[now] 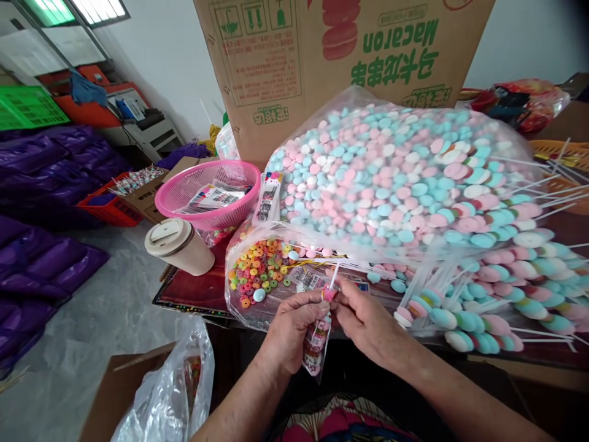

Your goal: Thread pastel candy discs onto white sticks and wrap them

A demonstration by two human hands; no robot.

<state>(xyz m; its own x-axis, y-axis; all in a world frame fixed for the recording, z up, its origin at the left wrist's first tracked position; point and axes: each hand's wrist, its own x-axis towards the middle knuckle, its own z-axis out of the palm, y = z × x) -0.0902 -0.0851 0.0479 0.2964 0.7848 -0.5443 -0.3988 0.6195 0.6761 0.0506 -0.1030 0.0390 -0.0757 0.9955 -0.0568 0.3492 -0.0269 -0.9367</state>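
My left hand point(289, 328) is closed around a candy skewer in a clear printed wrapper point(315, 347), held over the table's front edge. The skewer's white stick point(335, 275) points up, and pink wrapper is bunched around its base. At that gathered neck, the fingers of my right hand point(365, 319) are pinched together; their tips are partly hidden. Just beyond my hands lie small ring candies point(262, 270) on clear plastic and a flat printed wrapper point(306, 279). To the right, several pink, white and blue candy skewers point(483, 322) are piled up.
A large clear bag of pastel candies point(359, 178) fills the table's middle, before a cardboard box point(340, 73). On the left stand a pink basket point(207, 216) holding printed wrappers and a lidded cup point(193, 252). A plastic-lined carton point(110, 393) sits below.
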